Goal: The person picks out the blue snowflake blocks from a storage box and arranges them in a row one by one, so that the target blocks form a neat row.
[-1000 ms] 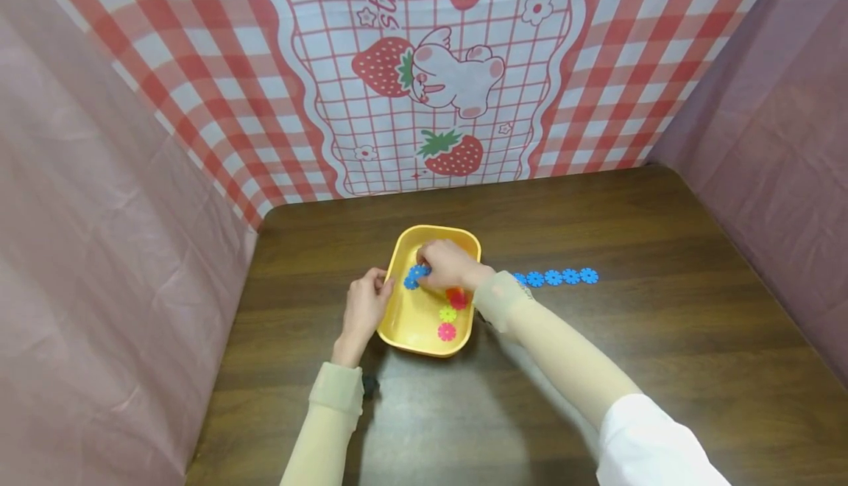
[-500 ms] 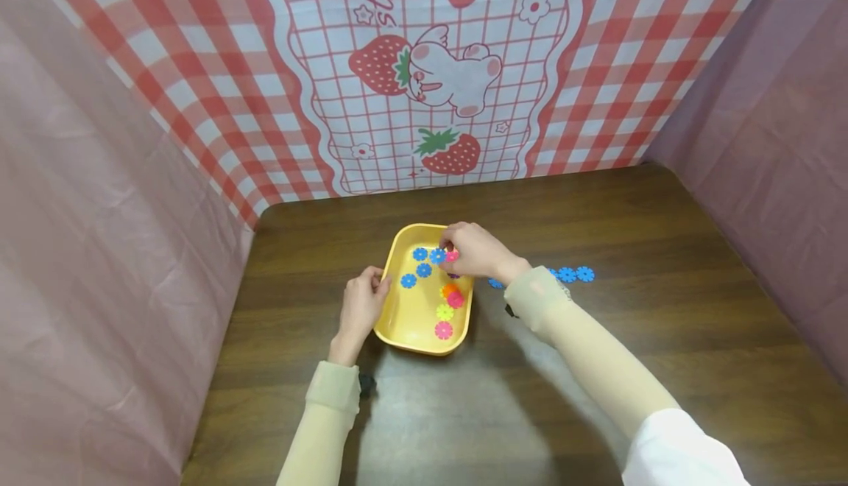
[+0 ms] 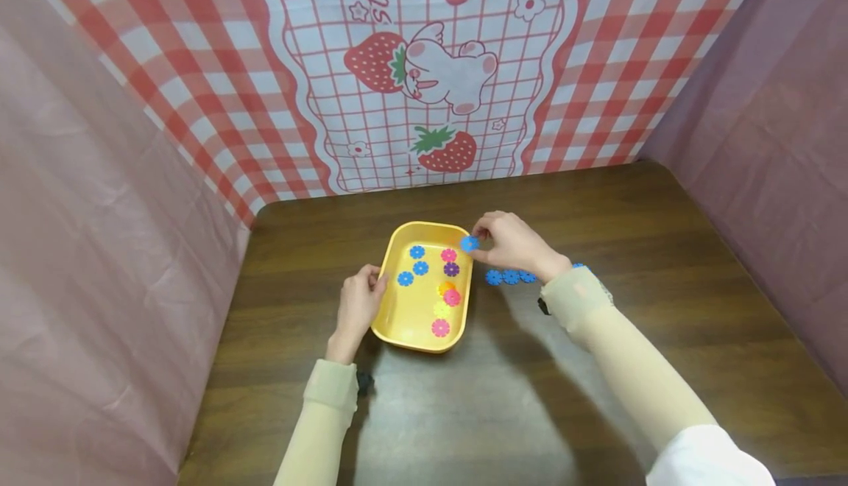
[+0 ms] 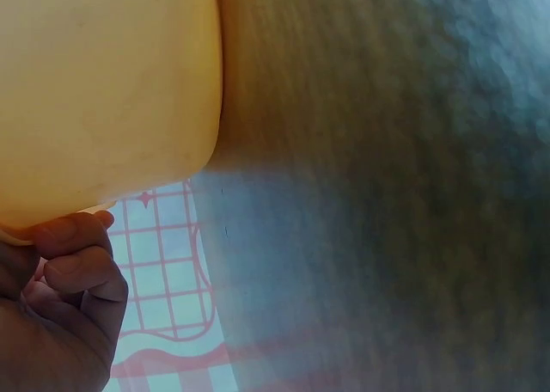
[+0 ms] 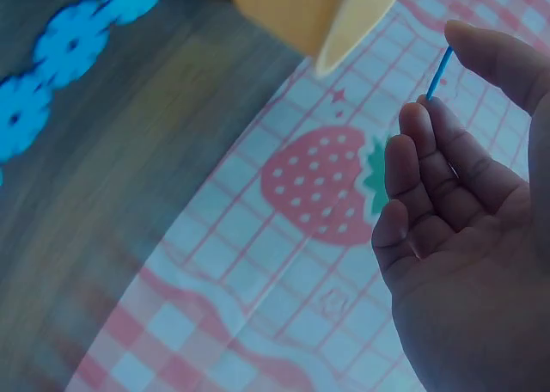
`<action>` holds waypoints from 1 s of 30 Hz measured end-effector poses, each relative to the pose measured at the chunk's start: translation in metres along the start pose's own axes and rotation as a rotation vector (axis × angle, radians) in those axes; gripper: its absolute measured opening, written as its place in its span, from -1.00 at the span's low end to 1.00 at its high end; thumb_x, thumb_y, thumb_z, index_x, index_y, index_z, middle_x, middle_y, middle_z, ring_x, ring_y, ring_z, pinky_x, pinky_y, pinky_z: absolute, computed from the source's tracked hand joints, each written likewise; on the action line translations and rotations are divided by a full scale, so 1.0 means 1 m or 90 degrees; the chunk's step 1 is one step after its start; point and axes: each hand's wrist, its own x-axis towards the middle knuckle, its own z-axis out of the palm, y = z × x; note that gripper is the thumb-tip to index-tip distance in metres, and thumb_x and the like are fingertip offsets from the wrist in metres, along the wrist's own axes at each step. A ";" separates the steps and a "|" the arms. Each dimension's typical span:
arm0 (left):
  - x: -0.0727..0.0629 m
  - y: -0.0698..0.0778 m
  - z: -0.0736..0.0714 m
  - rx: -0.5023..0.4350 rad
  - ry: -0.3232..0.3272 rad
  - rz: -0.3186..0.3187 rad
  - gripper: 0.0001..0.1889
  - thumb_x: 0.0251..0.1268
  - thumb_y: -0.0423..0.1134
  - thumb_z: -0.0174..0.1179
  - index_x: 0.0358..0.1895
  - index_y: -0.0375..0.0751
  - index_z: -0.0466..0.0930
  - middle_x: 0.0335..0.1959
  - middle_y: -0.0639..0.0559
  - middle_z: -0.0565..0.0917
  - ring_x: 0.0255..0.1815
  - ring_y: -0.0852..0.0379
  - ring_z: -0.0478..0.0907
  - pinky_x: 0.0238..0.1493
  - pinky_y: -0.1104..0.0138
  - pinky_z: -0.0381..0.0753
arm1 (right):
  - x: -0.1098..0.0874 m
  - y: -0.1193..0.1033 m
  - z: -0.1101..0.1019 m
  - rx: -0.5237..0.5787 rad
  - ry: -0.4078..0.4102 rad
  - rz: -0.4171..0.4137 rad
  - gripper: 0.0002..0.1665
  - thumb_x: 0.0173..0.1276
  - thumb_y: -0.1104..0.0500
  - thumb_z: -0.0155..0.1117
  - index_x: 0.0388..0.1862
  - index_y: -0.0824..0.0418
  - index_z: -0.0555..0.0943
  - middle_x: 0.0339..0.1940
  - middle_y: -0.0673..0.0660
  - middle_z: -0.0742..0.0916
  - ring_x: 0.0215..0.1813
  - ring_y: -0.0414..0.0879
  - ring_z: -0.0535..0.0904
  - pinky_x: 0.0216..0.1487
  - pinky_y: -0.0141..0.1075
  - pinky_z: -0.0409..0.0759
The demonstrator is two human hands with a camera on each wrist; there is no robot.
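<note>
My right hand (image 3: 518, 243) pinches one blue snowflake disc (image 3: 470, 244) between thumb and fingertips, over the right rim of a yellow plastic tray (image 3: 397, 324). From the right wrist the disc (image 5: 439, 72) appears edge-on as a thin blue line. My left hand (image 3: 359, 302) grips the tray's left rim; the left wrist view shows its curled fingers (image 4: 82, 254) at that rim. Inside the tray lie several discs: blue ones (image 3: 420, 268) on the left, and pink (image 3: 440, 328), yellow, orange and purple (image 3: 451, 269) ones along the right side.
Right of the tray, a row of blue discs (image 3: 511, 277) lies on the brown wooden table (image 3: 437, 412), partly hidden by my right wrist. A strawberry-print cloth (image 3: 444, 88) hangs behind the table, and pink cloths (image 3: 99, 250) hang at both sides.
My right hand has come up out of the tray and moved right with one blue disc, leaving other blue discs spread inside. The left hand has stayed at the rim.
</note>
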 end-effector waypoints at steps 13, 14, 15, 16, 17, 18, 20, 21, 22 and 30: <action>-0.001 0.000 -0.001 -0.002 -0.015 -0.017 -0.77 0.40 -0.25 0.25 -0.10 -0.40 0.66 -0.51 -0.07 0.60 -0.55 0.05 0.49 -0.48 0.25 0.51 | -0.035 0.047 -0.021 -0.006 0.038 0.047 -0.64 0.13 0.10 0.56 -0.20 0.30 0.67 -0.26 0.17 0.68 -0.16 0.08 0.57 -0.09 -0.06 0.53; 0.000 -0.001 -0.001 -0.003 -0.014 -0.016 -0.77 0.40 -0.25 0.25 -0.10 -0.40 0.66 -0.51 -0.07 0.60 -0.55 0.04 0.49 -0.48 0.25 0.50 | -0.038 0.051 -0.021 -0.007 0.039 0.054 -0.64 0.14 0.11 0.56 -0.19 0.30 0.67 -0.26 0.16 0.68 -0.16 0.08 0.56 -0.09 -0.06 0.53; 0.000 -0.001 0.000 -0.003 -0.015 -0.015 -0.77 0.40 -0.25 0.25 -0.10 -0.40 0.66 -0.51 -0.07 0.60 -0.55 0.04 0.49 -0.47 0.25 0.50 | -0.041 0.054 -0.022 -0.006 0.039 0.060 -0.64 0.14 0.12 0.55 -0.19 0.31 0.67 -0.26 0.16 0.68 -0.16 0.07 0.56 -0.08 -0.05 0.53; 0.000 -0.001 0.000 -0.003 -0.015 -0.014 -0.77 0.41 -0.25 0.25 -0.10 -0.40 0.66 -0.51 -0.07 0.60 -0.55 0.04 0.49 -0.47 0.25 0.50 | -0.044 0.057 -0.023 -0.004 0.039 0.067 -0.64 0.14 0.12 0.55 -0.18 0.31 0.67 -0.25 0.17 0.68 -0.16 0.07 0.56 -0.08 -0.04 0.53; 0.000 -0.001 0.000 -0.003 -0.015 -0.012 -0.77 0.41 -0.25 0.25 -0.10 -0.40 0.66 -0.52 -0.07 0.60 -0.55 0.04 0.49 -0.48 0.25 0.50 | -0.047 0.060 -0.024 -0.003 0.039 0.074 -0.63 0.15 0.13 0.55 -0.17 0.32 0.67 -0.24 0.18 0.68 -0.15 0.07 0.56 -0.08 -0.03 0.53; 0.000 -0.002 0.000 -0.002 -0.015 -0.011 -0.77 0.41 -0.24 0.25 -0.10 -0.40 0.66 -0.52 -0.07 0.60 -0.55 0.05 0.48 -0.48 0.25 0.50 | -0.050 0.063 -0.025 -0.001 0.040 0.080 -0.63 0.15 0.13 0.55 -0.16 0.33 0.66 -0.23 0.19 0.68 -0.15 0.08 0.57 -0.07 -0.02 0.53; 0.001 -0.001 0.000 -0.004 -0.015 -0.008 -0.77 0.41 -0.24 0.25 -0.10 -0.40 0.66 -0.52 -0.07 0.59 -0.56 0.05 0.48 -0.48 0.26 0.49 | -0.056 0.069 -0.027 0.003 0.043 0.090 -0.63 0.17 0.13 0.53 -0.15 0.34 0.66 -0.21 0.21 0.68 -0.14 0.09 0.57 -0.07 0.01 0.53; 0.001 -0.001 0.001 -0.004 -0.015 -0.007 -0.77 0.41 -0.24 0.25 -0.10 -0.40 0.66 -0.53 -0.07 0.59 -0.56 0.05 0.47 -0.48 0.26 0.49 | -0.060 0.072 -0.028 0.006 0.045 0.094 -0.62 0.18 0.13 0.53 -0.14 0.35 0.66 -0.20 0.22 0.68 -0.14 0.10 0.57 -0.06 0.02 0.54; 0.001 -0.001 0.001 -0.004 -0.015 -0.006 -0.76 0.41 -0.24 0.25 -0.10 -0.40 0.66 -0.53 -0.06 0.59 -0.56 0.05 0.47 -0.49 0.26 0.49 | -0.063 0.074 -0.029 0.008 0.047 0.100 -0.62 0.18 0.13 0.52 -0.13 0.35 0.66 -0.19 0.22 0.68 -0.13 0.10 0.58 -0.06 0.03 0.54; 0.000 -0.001 0.000 0.001 -0.019 -0.017 -0.75 0.41 -0.22 0.25 -0.09 -0.39 0.67 -0.52 -0.06 0.60 -0.55 0.06 0.49 -0.47 0.26 0.50 | -0.088 0.102 -0.033 0.012 0.055 0.134 -0.59 0.19 0.16 0.52 -0.10 0.41 0.64 -0.18 0.29 0.68 -0.14 0.15 0.58 -0.06 0.08 0.54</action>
